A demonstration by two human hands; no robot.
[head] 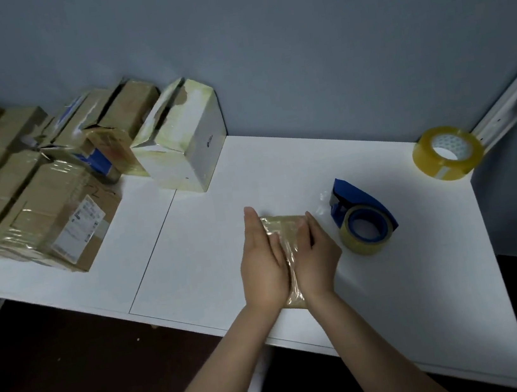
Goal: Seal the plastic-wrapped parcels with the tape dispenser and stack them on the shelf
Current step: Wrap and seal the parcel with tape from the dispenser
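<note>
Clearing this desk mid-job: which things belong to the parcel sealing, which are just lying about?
Job: small plastic-wrapped parcel pressed by left hand and right hand; blue tape dispenser.
Lying about: loose yellowish tape roll; white taped carton; stacked brown cardboard boxes.

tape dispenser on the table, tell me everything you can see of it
The tape dispenser has a blue plastic body, with a roll of yellowish clear tape on a blue hub at its near end. A loose clear tape end sticks out at its far end. It lies on the white table, just right of the small parcel and the right hand, which does not hold it.
</note>
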